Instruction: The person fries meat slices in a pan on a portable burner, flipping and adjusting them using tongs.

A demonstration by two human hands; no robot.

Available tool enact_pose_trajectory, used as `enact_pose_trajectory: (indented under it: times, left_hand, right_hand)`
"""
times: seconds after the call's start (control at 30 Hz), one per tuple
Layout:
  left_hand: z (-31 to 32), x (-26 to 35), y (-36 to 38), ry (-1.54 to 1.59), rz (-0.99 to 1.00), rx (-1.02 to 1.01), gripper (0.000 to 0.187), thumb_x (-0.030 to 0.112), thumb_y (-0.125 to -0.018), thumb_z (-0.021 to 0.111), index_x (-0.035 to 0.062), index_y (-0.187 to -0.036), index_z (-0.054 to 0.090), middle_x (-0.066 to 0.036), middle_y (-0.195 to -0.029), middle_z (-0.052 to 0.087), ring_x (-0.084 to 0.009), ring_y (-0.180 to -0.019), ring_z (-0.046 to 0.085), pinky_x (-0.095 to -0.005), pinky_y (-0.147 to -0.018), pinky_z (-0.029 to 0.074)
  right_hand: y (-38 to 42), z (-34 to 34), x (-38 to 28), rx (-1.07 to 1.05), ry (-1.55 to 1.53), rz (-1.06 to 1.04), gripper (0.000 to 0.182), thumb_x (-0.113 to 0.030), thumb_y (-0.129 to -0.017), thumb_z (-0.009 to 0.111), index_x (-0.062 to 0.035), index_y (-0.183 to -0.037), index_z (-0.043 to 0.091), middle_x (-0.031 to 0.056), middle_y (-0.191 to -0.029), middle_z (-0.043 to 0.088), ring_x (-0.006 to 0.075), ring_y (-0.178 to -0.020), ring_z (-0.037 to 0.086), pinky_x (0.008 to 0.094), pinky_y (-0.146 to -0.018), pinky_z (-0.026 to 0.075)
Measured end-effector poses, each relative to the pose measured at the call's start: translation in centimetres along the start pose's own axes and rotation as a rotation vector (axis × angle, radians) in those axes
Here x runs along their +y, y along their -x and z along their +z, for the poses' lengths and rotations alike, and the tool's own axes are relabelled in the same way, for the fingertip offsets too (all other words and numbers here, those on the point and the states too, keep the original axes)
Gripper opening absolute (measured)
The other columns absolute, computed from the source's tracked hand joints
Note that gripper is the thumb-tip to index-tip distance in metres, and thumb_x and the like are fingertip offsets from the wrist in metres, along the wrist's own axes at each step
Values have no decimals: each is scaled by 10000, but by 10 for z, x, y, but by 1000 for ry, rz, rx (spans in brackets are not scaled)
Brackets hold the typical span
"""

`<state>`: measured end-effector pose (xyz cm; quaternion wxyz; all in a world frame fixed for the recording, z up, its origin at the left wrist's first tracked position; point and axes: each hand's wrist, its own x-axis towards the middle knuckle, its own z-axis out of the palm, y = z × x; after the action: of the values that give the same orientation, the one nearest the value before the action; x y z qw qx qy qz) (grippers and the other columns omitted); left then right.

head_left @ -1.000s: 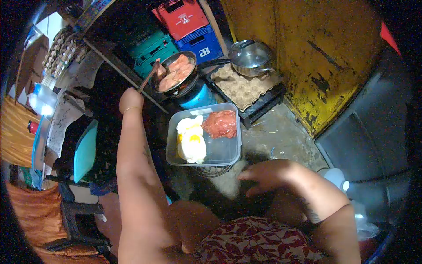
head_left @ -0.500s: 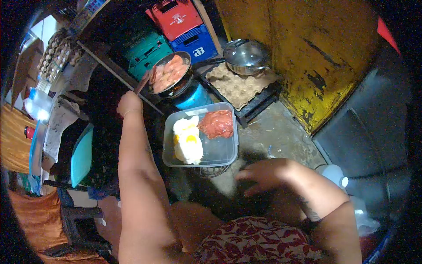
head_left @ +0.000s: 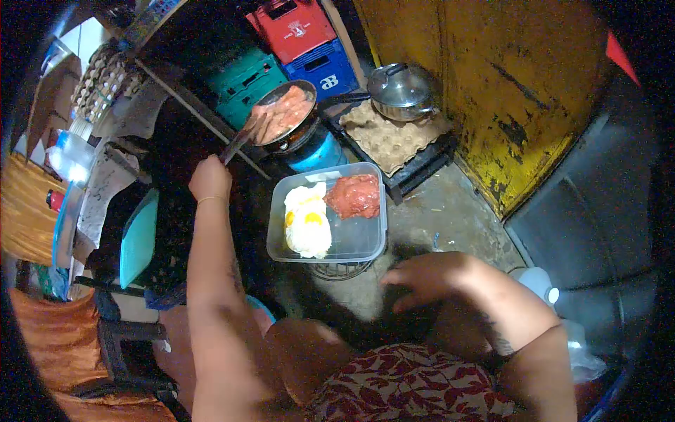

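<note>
My left hand is closed round the handle of a long spatula, reaching out to the left. The spatula's far end meets the pinkish meat slices in a round frying pan; its tip is hard to make out. That pan sits on a small stove with a blue body. Nearer me, a clear plastic container holds fried eggs on its left and a lump of red ground meat on its right. My right hand hangs in the air, fingers apart, holding nothing.
A lidded pot and a cardboard egg tray rest on a black stand. Red, blue and green crates stand behind the pan. A yellow panel rises right; a white jug stands below.
My left hand has drawn back slightly from the pan with the spatula. The whole view has shifted a little, so the surroundings sit further right. My right hand stays nearly still.
</note>
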<state>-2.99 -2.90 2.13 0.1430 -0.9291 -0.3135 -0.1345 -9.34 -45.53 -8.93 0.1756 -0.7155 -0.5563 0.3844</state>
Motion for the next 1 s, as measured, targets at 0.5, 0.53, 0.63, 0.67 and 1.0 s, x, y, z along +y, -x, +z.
enact_pose_trajectory:
  times: [0.5, 0.53, 0.63, 0.67, 1.0]
  left_hand:
    - [-64, 20, -6, -394, 527, 238, 151, 147, -848, 569, 127, -865, 718, -81, -931, 700, -291, -912, 680, -457, -757, 524]
    - [-54, 21, -5, -396, 512, 276, 156, 157, -854, 566, 133, -835, 720, -74, -916, 702, -284, -882, 686, -442, -738, 526]
    - [-34, 22, 10, -380, 453, 273, 174, 159, -870, 550, 131, -823, 716, -73, -907, 699, -278, -855, 693, -437, -725, 531]
    - [-30, 22, 16, -389, 425, 270, 187, 170, -894, 531, 134, -856, 710, -71, -904, 695, -274, -840, 698, -432, -725, 536]
    - [-62, -2, 8, -302, 254, 209, 217, 156, -925, 482, 131, -927, 698, -103, -962, 694, -309, -880, 705, -456, -727, 556]
  right_hand:
    - [7, 3, -9, 108, 79, -31, 735, -559, -911, 582, -11, -1388, 468, 249, -1266, 592, 390, -1193, 561, 441, -1025, 441]
    - [9, 2, -10, 109, 66, -38, 737, -564, -907, 584, -16, -1386, 471, 251, -1257, 596, 392, -1186, 565, 441, -1022, 442]
    - [13, 6, -8, 140, 45, -66, 736, -568, -900, 592, -21, -1379, 478, 257, -1230, 607, 397, -1162, 577, 447, -998, 453]
    - [14, 8, -6, 171, 36, -83, 734, -567, -897, 597, -21, -1374, 482, 261, -1211, 614, 401, -1143, 586, 452, -977, 462]
    - [16, 27, 13, 335, -172, -246, 704, -553, -886, 622, -14, -1326, 521, 243, -1130, 651, 399, -1060, 625, 463, -906, 489]
